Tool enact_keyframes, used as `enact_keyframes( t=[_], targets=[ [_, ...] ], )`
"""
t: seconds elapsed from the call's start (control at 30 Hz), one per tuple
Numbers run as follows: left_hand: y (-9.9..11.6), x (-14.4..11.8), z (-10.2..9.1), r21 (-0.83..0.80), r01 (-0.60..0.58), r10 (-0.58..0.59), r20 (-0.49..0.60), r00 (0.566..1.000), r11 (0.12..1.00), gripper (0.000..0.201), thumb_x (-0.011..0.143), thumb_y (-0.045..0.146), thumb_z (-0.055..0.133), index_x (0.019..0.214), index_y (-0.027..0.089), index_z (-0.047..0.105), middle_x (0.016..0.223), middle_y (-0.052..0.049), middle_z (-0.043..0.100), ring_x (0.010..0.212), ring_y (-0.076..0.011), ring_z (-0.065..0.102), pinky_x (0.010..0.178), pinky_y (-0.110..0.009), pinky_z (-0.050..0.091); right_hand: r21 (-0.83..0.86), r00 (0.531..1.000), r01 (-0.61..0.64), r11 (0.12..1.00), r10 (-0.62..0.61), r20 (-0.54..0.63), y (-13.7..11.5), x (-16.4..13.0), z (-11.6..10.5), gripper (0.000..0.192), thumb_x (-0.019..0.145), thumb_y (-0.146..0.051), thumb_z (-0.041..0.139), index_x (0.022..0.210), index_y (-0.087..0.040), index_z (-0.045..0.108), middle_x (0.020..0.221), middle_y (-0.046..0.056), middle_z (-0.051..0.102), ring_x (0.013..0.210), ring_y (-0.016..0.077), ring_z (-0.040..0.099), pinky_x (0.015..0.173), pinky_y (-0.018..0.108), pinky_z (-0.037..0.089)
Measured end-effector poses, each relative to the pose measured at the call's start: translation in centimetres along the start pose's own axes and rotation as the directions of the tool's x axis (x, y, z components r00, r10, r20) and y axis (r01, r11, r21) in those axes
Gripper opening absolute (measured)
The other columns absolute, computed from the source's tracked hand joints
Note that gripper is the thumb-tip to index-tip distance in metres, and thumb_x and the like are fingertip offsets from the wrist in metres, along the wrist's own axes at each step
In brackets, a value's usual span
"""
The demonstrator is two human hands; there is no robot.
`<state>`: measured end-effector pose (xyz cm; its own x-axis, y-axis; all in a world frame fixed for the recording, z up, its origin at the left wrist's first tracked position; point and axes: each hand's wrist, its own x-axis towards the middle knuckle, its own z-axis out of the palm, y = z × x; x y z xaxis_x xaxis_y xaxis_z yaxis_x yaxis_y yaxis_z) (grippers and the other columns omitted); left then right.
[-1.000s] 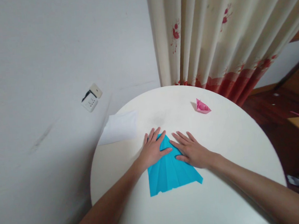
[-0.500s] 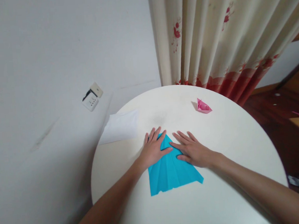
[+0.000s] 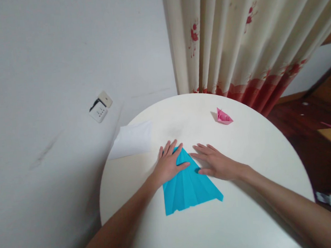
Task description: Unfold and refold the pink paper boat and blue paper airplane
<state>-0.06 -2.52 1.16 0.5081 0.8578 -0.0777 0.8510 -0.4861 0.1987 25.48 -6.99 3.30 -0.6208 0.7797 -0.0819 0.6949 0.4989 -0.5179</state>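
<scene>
A creased sheet of blue paper (image 3: 189, 191) lies on the white round table (image 3: 174, 238), narrow at its far end and wide toward me. Its near edge is uneven. My left hand (image 3: 168, 162) rests flat on the paper's upper left part, fingers spread, covering part of that edge. At the right slanting edge is my right hand (image 3: 214, 162), fingers stretched out, the thumb and index finger at the paper's border. Neither hand grips anything.
A pink folded paper boat (image 3: 224, 117) sits at the table's far right. White paper (image 3: 132, 140) lies at the left, near the wall with a socket (image 3: 98, 112). A cream and red curtain (image 3: 234, 49) hangs behind the table.
My right hand has slid slightly to the right, off most of the blue paper to its edge. My left hand stays in place on the paper.
</scene>
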Motion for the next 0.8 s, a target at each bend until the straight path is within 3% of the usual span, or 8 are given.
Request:
enact_keyframes(
  t=[0.2,0.4,0.57,0.8],
  targets=[
    [0.2,0.0,-0.3,-0.014,-0.003,0.003,0.015,1.0,1.0,0.084,0.088,0.07,0.053,0.158,0.033,0.026,0.168,-0.004,0.012,0.155,-0.0341,0.005,0.122,-0.059,0.009,-0.131,0.993,-0.083,0.988,0.071,-0.099,-0.3,1.3,2.7,0.082,0.094,-0.07,0.042,0.16,-0.024,0.024,0.167,0.013,0.012,0.154,0.0322,0.006,0.122,0.06,0.008],
    [0.2,-0.1,-0.5,-0.012,-0.009,0.009,0.009,1.0,1.0,0.08,0.088,0.07,0.053,0.157,0.038,0.028,0.168,-0.004,0.013,0.155,-0.0346,0.006,0.121,-0.06,0.01,-0.143,0.973,-0.172,0.975,0.146,-0.176,-0.2,1.5,3.2,0.079,0.096,-0.064,0.043,0.159,-0.021,0.025,0.167,0.015,0.013,0.154,0.0315,0.008,0.123,0.053,0.013],
    [0.9,-0.6,-0.7,0.019,-0.005,0.005,-0.003,1.0,1.0,0.071,0.091,0.068,0.049,0.154,0.041,0.032,0.168,-0.003,0.016,0.154,-0.0369,0.007,0.12,-0.064,0.011,-0.138,0.981,-0.144,0.98,0.123,-0.151,-0.3,1.6,2.9,0.07,0.098,-0.06,0.044,0.158,-0.029,0.028,0.168,0.014,0.01,0.154,0.0336,0.006,0.122,0.056,0.013],
    [1.3,-0.9,-0.6,0.057,0.03,-0.029,-0.019,0.999,0.998,0.074,0.093,0.067,0.046,0.156,0.031,0.031,0.167,-0.005,0.02,0.154,-0.0355,0.009,0.121,-0.063,0.012,-0.148,0.996,-0.062,0.987,0.052,-0.072,-0.8,1.3,2.3,0.056,0.102,-0.046,0.043,0.155,-0.033,0.036,0.167,0.012,0.013,0.154,0.0343,0.006,0.119,0.065,0.009]
  ],
)
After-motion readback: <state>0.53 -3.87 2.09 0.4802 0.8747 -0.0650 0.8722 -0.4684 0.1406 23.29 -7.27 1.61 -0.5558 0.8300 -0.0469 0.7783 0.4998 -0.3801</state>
